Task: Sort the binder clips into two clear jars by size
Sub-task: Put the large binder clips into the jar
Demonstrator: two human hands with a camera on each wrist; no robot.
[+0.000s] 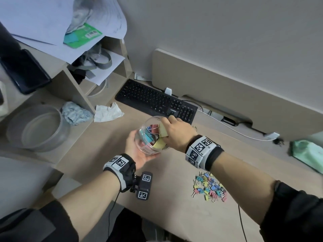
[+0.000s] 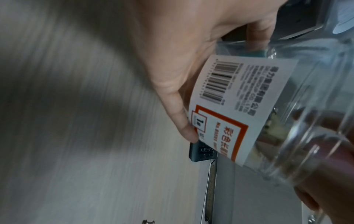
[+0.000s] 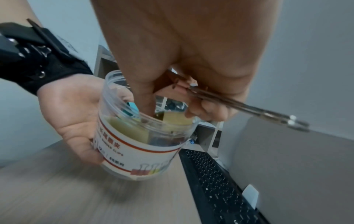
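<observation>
While the left hand (image 1: 138, 151) cradles the clear jar (image 1: 150, 137), the right hand (image 1: 176, 133) reaches in.
Right fingers pinch a large binder clip (image 3: 176, 86) at the jar's mouth; small clips (image 1: 209, 188) lie apart on the desk (image 1: 174, 206).

L hand (image 1: 138, 151) palm-up, fingers curled round the jar (image 1: 150, 135), lifted off the desk. R hand (image 1: 176, 135) reaches in from the right over its mouth, fingers pinching 1 big clip (image 3: 182, 86). Both forearms bare, wrists strapped.

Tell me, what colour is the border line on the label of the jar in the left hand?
Orange-red on a white label, clearest in the left wrist view.
</observation>
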